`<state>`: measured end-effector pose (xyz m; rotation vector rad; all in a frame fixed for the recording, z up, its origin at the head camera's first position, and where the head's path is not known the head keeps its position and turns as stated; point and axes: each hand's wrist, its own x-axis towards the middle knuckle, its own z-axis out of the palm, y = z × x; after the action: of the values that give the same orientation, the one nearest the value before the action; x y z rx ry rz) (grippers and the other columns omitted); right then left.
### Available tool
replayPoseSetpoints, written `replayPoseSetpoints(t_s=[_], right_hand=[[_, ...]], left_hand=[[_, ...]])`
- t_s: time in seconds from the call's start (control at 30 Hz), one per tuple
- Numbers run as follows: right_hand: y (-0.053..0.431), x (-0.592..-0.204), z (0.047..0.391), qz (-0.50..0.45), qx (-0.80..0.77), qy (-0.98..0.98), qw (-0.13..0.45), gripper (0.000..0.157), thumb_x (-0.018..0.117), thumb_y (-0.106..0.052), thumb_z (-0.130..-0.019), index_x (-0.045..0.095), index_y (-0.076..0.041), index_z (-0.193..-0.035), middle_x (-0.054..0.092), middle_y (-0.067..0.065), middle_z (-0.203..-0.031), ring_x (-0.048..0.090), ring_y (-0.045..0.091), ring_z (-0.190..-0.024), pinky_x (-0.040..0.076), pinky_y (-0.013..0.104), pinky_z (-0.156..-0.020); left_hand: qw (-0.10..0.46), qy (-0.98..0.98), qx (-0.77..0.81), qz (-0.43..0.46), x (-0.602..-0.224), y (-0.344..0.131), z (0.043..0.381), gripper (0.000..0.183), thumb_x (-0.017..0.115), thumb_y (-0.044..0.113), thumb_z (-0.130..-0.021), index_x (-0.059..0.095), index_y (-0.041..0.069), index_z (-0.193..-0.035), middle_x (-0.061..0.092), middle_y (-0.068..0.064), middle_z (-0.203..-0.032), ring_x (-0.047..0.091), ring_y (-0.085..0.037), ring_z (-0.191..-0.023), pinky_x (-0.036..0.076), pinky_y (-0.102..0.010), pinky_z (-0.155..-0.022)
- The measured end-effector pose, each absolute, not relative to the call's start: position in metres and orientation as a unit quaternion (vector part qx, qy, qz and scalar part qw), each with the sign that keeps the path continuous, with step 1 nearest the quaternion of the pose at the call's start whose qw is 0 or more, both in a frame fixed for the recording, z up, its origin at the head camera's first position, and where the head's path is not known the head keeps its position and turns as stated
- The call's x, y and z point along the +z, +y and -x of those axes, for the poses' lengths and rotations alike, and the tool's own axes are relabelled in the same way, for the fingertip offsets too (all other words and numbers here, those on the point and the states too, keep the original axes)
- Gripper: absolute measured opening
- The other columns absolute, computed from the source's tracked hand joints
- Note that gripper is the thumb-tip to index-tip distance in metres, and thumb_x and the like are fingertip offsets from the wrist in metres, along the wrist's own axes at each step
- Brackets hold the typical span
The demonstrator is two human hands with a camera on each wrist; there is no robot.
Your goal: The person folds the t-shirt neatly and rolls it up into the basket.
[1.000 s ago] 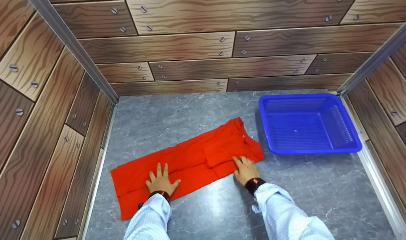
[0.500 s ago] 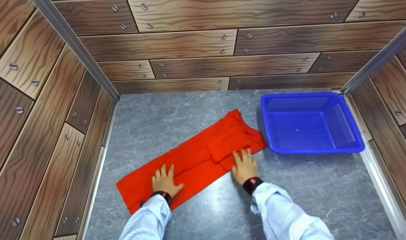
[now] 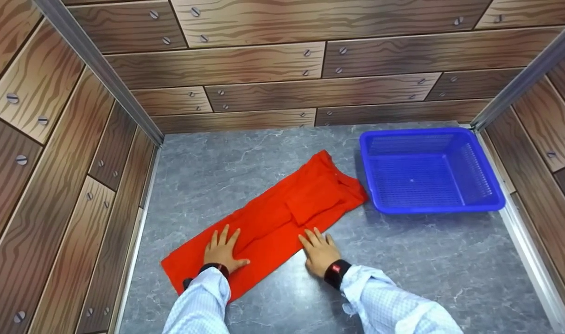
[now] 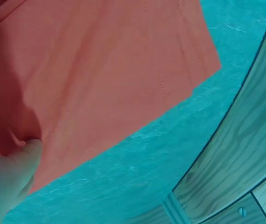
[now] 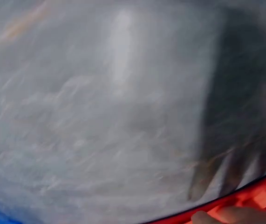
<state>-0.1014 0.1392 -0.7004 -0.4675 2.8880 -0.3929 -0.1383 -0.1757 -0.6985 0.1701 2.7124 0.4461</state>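
A red shirt (image 3: 268, 222), folded into a long strip with a sleeve turned in, lies slantwise on the grey floor, its collar end at the upper right. My left hand (image 3: 223, 250) rests on the lower left part with fingers spread; the left wrist view shows its thumb (image 4: 28, 151) on the cloth. My right hand (image 3: 320, 253) is at the near edge of the shirt, fingertips on or just over the cloth. In the right wrist view only fingertips (image 5: 244, 214) show, over a red strip of cloth.
A blue plastic basket (image 3: 369, 185) with mesh sides stands to the right, close to the collar end of the shirt. Wood-patterned walls (image 3: 263, 97) enclose the grey marbled floor (image 3: 208, 171) at the back, left and right.
The shirt has turned, its collar end moving up and its left end becoming steeper. My right hand has slid left and down along the near edge; my left hand stays on the cloth.
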Motion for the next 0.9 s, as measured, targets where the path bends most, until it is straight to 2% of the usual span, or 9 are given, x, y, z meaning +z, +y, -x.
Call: replayPoseSetpoints(t_s=[0.23, 0.43, 0.57, 0.73, 0.8, 0.9], right_hand=[[0.164, -0.697, 0.126, 0.131, -0.129, 0.977, 0.105, 0.065, 0.062, -0.019, -0.081, 0.049, -0.016, -0.144, 0.043, 0.014, -0.152, 0.033, 0.044, -0.143, 0.023, 0.065, -0.114], [0.184, -0.697, 0.142, 0.056, -0.132, 0.985, 0.101, 0.062, 0.057, -0.022, -0.084, 0.047, -0.023, -0.146, 0.038, 0.019, -0.154, 0.023, 0.049, -0.145, 0.020, 0.069, -0.113], [0.180, -0.697, 0.144, 0.030, -0.134, 0.987, 0.087, 0.058, 0.053, -0.025, -0.089, 0.047, -0.018, -0.146, 0.032, 0.021, -0.157, 0.023, 0.048, -0.145, 0.021, 0.066, -0.113], [0.155, -0.699, 0.128, 0.095, -0.145, 0.984, 0.052, 0.056, 0.056, -0.028, -0.090, 0.051, -0.009, -0.143, 0.039, 0.023, -0.153, 0.033, 0.047, -0.141, 0.030, 0.062, -0.112], [0.145, -0.701, 0.119, 0.129, -0.145, 0.979, 0.056, 0.056, 0.057, -0.029, -0.090, 0.050, -0.011, -0.143, 0.040, 0.023, -0.152, 0.035, 0.046, -0.140, 0.032, 0.061, -0.111], [0.136, -0.704, 0.107, 0.160, -0.148, 0.973, 0.079, 0.056, 0.055, -0.030, -0.091, 0.049, -0.016, -0.145, 0.038, 0.021, -0.153, 0.036, 0.046, -0.140, 0.031, 0.062, -0.112]], left_hand=[[0.180, 0.973, 0.146, -0.018, -0.702, -0.140, 0.133, 0.099, 0.072, 0.065, -0.073, 0.032, 0.025, -0.154, 0.019, -0.012, -0.163, 0.020, -0.046, -0.146, 0.029, -0.066, -0.110], [0.148, 0.980, 0.129, 0.029, -0.702, -0.091, 0.128, 0.101, 0.068, 0.071, -0.071, 0.031, 0.027, -0.154, 0.020, -0.011, -0.163, 0.024, -0.045, -0.145, 0.031, -0.064, -0.108], [0.152, 0.979, 0.129, 0.043, -0.703, -0.076, 0.127, 0.104, 0.064, 0.075, -0.073, 0.028, 0.024, -0.156, 0.020, -0.014, -0.163, 0.025, -0.047, -0.144, 0.030, -0.065, -0.108], [0.135, 0.982, 0.130, -0.022, -0.707, -0.094, 0.137, 0.100, 0.065, 0.073, -0.074, 0.032, 0.023, -0.154, 0.023, -0.014, -0.161, 0.025, -0.045, -0.145, 0.028, -0.061, -0.112], [0.138, 0.980, 0.126, -0.065, -0.709, -0.106, 0.142, 0.101, 0.069, 0.070, -0.072, 0.032, 0.024, -0.154, 0.021, -0.012, -0.162, 0.020, -0.043, -0.147, 0.025, -0.059, -0.115], [0.175, 0.970, 0.131, -0.104, -0.710, -0.119, 0.144, 0.106, 0.073, 0.068, -0.070, 0.027, 0.025, -0.156, 0.013, -0.009, -0.165, 0.009, -0.043, -0.150, 0.019, -0.059, -0.119]])
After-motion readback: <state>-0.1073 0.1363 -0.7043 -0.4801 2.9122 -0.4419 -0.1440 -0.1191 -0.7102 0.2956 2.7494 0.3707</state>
